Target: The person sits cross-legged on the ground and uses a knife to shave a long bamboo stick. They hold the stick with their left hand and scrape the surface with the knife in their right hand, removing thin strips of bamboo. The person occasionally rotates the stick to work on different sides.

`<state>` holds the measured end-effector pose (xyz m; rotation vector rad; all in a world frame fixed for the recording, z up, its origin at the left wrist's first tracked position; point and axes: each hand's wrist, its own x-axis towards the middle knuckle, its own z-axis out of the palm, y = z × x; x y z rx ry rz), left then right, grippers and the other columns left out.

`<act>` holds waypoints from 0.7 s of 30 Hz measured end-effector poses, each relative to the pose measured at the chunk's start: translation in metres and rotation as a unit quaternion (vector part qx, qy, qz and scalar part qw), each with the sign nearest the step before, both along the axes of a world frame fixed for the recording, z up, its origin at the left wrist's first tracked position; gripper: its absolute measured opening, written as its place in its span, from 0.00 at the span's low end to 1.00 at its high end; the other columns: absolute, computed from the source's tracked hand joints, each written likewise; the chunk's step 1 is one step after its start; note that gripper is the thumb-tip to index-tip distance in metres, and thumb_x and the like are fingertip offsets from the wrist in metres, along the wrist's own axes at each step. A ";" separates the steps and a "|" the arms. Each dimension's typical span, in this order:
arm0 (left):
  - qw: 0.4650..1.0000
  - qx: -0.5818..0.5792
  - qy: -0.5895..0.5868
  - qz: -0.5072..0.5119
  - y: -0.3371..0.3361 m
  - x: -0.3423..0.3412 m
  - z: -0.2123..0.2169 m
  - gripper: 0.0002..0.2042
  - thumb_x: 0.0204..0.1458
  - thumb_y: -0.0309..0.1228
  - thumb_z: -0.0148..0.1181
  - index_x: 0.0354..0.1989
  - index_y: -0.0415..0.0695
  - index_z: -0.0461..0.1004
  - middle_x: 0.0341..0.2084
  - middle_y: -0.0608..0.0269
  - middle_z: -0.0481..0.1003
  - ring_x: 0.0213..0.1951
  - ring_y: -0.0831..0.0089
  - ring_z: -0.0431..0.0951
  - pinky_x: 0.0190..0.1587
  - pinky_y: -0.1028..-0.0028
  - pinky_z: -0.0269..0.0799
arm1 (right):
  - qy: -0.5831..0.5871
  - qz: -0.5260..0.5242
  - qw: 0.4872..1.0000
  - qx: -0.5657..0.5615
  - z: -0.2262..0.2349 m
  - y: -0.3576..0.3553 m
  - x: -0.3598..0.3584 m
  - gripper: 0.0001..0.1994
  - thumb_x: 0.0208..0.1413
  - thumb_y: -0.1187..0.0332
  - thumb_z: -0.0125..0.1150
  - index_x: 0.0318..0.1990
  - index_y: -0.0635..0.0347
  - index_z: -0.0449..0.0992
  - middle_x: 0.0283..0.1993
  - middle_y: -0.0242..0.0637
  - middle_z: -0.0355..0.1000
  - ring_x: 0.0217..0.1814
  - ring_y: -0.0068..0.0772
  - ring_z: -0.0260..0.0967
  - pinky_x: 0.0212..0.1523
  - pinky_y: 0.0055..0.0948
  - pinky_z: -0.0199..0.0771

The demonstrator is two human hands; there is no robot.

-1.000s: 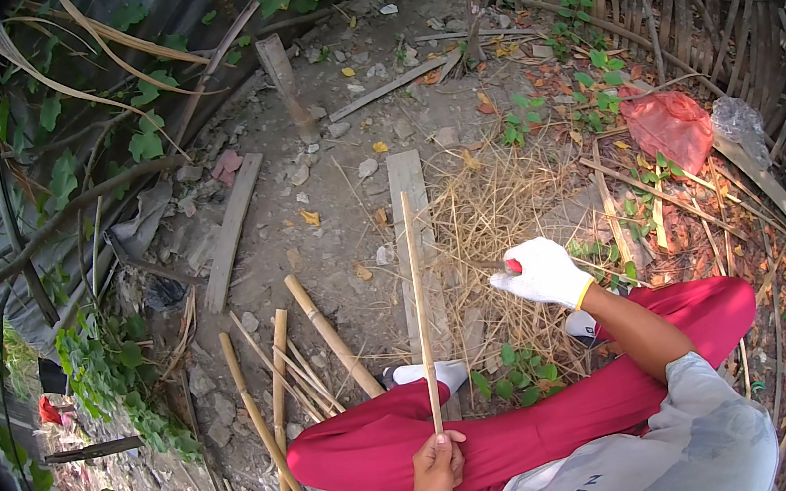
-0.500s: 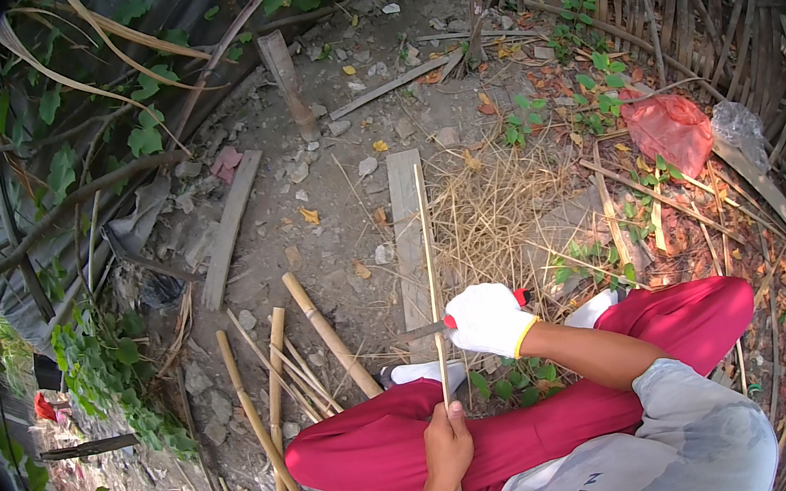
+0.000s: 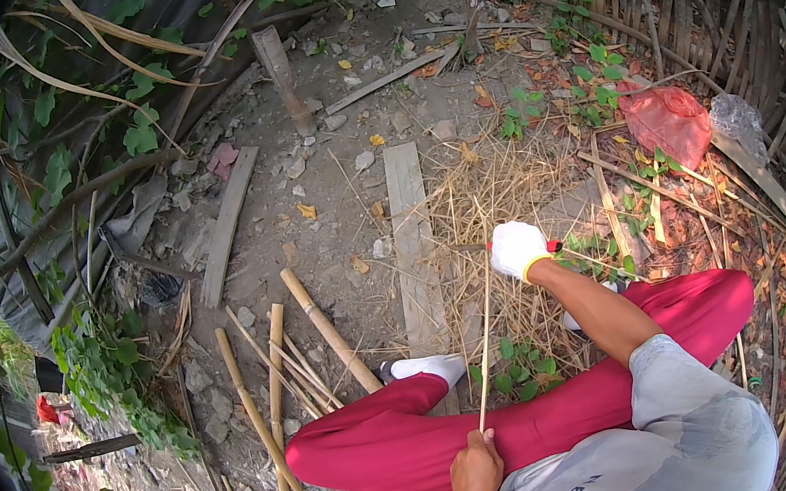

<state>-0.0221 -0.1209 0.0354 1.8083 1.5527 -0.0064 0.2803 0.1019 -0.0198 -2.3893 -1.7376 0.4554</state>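
Observation:
Bare-skinned, my left hand [image 3: 475, 473] is closed around the lower end of a thin bamboo strip [image 3: 486, 353] at my lap. The strip slants up and slightly right, away from me. A white glove with a yellow cuff covers my right hand [image 3: 518, 248], which is closed on a knife [image 3: 555, 246]. Its red-and-black handle end pokes out right of the glove. The narrow blade points left and crosses the strip near its far end; whether it touches the strip I cannot tell. My legs, in dark red trousers [image 3: 381, 443], are bent on either side.
A flat grey plank [image 3: 408, 203] lies ahead, with dry straw-like shavings [image 3: 495, 186] to its right. Several cut bamboo poles [image 3: 326, 327] rest at my left knee. A red plastic bag [image 3: 667, 122] lies far right by a stick fence [image 3: 734, 27]. A short post [image 3: 282, 80] stands far left.
My right hand with the knife has moved away from me and to the right along the strip. The strip now tilts right, and my left hand has shifted slightly right and nearer my body.

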 end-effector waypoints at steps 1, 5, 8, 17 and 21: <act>1.000 -0.007 0.005 0.002 0.001 -0.001 0.003 0.19 0.70 0.43 0.44 0.39 0.37 0.68 0.21 0.31 0.75 0.28 0.28 0.77 0.34 0.37 0.70 | 0.001 0.013 1.000 -0.002 0.003 -0.003 0.001 0.13 0.52 0.63 0.59 0.34 0.63 0.85 0.36 0.56 0.81 0.40 0.55 0.82 0.41 0.47 0.82; 0.999 0.029 0.017 0.015 0.010 0.006 0.004 0.17 0.70 0.41 0.45 0.39 0.37 0.68 0.20 0.31 0.75 0.28 0.28 0.77 0.34 0.37 0.69 | 0.017 0.124 0.992 0.011 0.042 -0.034 -0.042 0.13 0.48 0.64 0.60 0.33 0.64 0.84 0.35 0.57 0.80 0.41 0.57 0.81 0.42 0.46 0.82; 0.998 0.050 -0.006 0.024 0.022 0.011 0.008 0.15 0.70 0.39 0.46 0.39 0.38 0.68 0.20 0.32 0.75 0.28 0.28 0.76 0.32 0.37 0.68 | 0.029 0.171 0.985 0.007 0.055 -0.063 -0.066 0.10 0.46 0.63 0.61 0.27 0.59 0.83 0.28 0.50 0.79 0.31 0.54 0.80 0.35 0.47 0.80; 0.990 0.138 -0.022 0.009 0.033 -0.003 0.008 0.15 0.69 0.37 0.49 0.34 0.37 0.68 0.16 0.34 0.74 0.22 0.32 0.77 0.26 0.41 0.70 | 0.022 0.171 0.985 0.023 0.050 -0.046 -0.083 0.12 0.50 0.63 0.60 0.30 0.61 0.85 0.29 0.52 0.80 0.33 0.53 0.82 0.34 0.47 0.81; 0.988 0.150 -0.013 0.017 0.034 -0.015 0.003 0.15 0.69 0.37 0.48 0.34 0.37 0.68 0.16 0.35 0.74 0.21 0.34 0.77 0.24 0.42 0.70 | 0.005 0.157 0.987 0.034 0.052 -0.023 -0.093 0.13 0.53 0.63 0.59 0.33 0.63 0.85 0.32 0.54 0.81 0.36 0.53 0.82 0.36 0.48 0.81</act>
